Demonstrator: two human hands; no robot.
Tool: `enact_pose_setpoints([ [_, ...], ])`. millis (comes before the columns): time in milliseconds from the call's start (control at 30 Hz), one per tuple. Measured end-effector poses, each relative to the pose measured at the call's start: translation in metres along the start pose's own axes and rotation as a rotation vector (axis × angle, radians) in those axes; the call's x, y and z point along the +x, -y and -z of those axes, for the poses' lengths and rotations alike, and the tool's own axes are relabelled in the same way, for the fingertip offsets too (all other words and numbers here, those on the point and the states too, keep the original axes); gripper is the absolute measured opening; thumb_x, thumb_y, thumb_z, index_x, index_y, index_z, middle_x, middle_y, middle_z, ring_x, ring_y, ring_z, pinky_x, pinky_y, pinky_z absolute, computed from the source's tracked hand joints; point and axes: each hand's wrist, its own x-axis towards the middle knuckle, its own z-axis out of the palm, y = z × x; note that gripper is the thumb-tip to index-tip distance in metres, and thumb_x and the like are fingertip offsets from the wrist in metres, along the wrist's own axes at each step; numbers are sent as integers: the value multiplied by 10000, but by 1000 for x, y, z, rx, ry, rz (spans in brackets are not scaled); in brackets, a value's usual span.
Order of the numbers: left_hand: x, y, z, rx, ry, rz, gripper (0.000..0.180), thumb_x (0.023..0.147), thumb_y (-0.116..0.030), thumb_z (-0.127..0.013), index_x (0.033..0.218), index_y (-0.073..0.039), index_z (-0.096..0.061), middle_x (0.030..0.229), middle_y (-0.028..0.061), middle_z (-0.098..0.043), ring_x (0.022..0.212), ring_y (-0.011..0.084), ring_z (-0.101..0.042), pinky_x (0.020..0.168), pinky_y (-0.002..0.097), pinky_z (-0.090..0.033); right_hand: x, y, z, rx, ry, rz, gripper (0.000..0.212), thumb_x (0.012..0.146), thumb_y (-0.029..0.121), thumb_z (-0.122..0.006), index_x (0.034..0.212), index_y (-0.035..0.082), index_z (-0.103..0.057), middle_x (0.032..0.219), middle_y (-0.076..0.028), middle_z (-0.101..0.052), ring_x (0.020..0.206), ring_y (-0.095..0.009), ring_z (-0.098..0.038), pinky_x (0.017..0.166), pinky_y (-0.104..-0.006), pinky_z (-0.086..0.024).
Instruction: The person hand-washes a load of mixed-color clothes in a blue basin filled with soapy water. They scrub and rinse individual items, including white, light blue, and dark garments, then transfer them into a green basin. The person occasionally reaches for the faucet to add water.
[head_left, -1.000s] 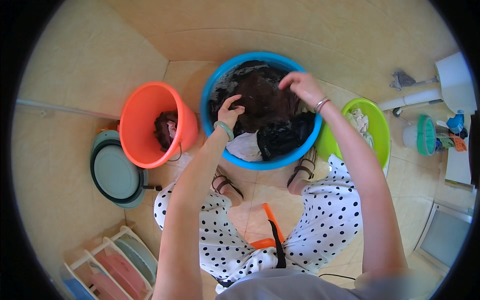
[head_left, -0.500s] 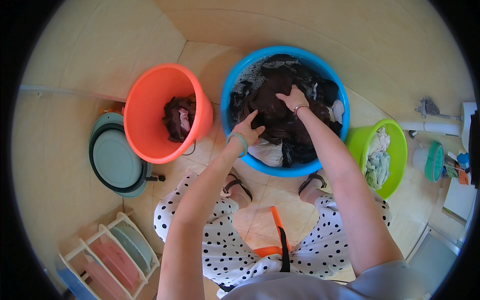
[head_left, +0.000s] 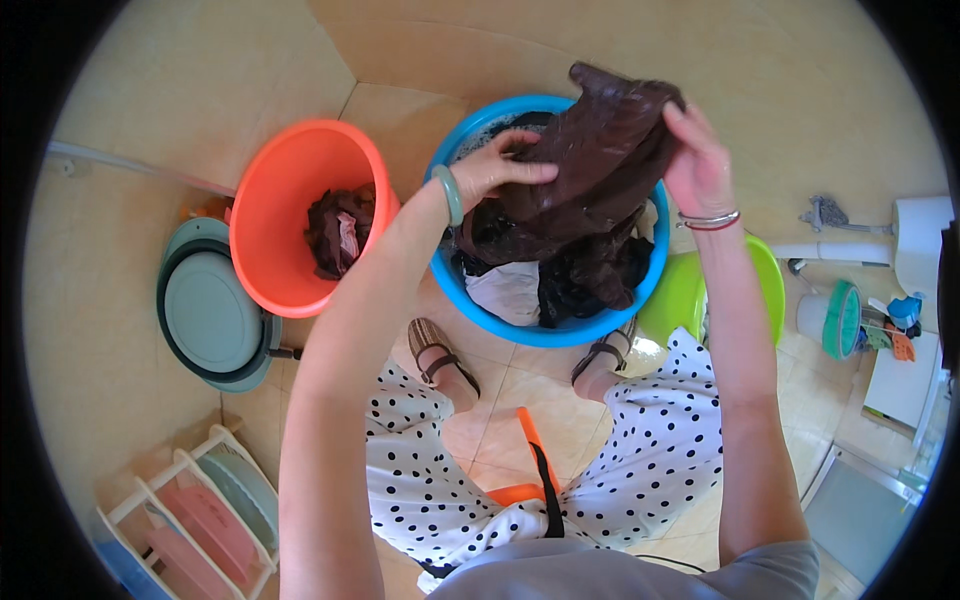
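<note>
A wet, dark brown garment [head_left: 600,160] is stretched between my two hands above the blue tub [head_left: 520,333], its lower folds hanging into it. My left hand [head_left: 495,170], a pale green bangle at its wrist, grips the near left side of the cloth between thumb and fingers. Higher up at the right edge, my right hand [head_left: 700,160] grasps the garment, some of its fingers hidden behind the fabric. Inside the tub are sudsy water, black clothes [head_left: 600,275] and a white cloth [head_left: 505,290].
Left of the tub stands an orange bucket [head_left: 265,210] with brown and pink clothes [head_left: 328,235]. Beside it leans a grey-green collapsible basin [head_left: 210,315]. A lime bucket [head_left: 763,290] stands at the right. A white rack [head_left: 180,470] holds basins. Tiled walls close in behind.
Both hands have come up from the tub with the brown garment, which lay among the other clothes before. My right hand has moved up and to the right. The view has shifted slightly.
</note>
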Motion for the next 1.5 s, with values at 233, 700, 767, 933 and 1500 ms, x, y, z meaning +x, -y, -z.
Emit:
enact_pose_setpoints([
  [233, -7, -67, -15, -354, -146, -300, 525, 771, 20, -707, 1223, -81, -459, 1118, 78, -602, 1070, 231, -585, 940, 399, -476, -7, 30, 12, -224, -81, -97, 446, 931, 270, -610, 1237, -48, -549, 1192, -122, -625, 1122, -201, -569, 997, -325, -421],
  [700, -45, -144, -105, 1358, -609, -810, 885, 693, -351, -792, 1456, -228, -363, 891, 166, -696, 780, 330, -686, 696, 437, -551, -22, 26, -9, 54, 242, 43, 382, 932, 75, -441, 1262, -96, -530, 1247, -183, -586, 1101, -254, -604, 970, -401, -494],
  [767, -49, -153, -115, 1391, -634, -738, 833, 703, -317, -787, 1434, -222, -396, 886, 165, -696, 781, 336, -685, 687, 421, -553, -27, 22, -15, -40, 63, 131, 375, 936, 73, -452, 1269, -80, -532, 1213, -174, -609, 1067, -249, -620, 944, -371, -509],
  [933, -50, -158, -135, 1245, -593, -947, 750, 716, -256, -778, 1390, -206, -453, 884, 169, -693, 786, 345, -678, 693, 414, -554, -39, 9, -23, -177, -197, 328, 391, 945, 78, -526, 1318, -38, -495, 1183, -154, -628, 1031, -246, -637, 873, -341, -536],
  [1500, -92, -203, -173, -373, -184, -799, 657, 823, 17, -639, 1397, -68, -331, 996, 111, -623, 773, 232, -664, 591, 379, -577, -6, -107, -4, -627, -459, 271, 908, 675, 436, -849, 1282, -96, -434, 1265, -251, -550, 1182, -314, -536, 991, -388, -420],
])
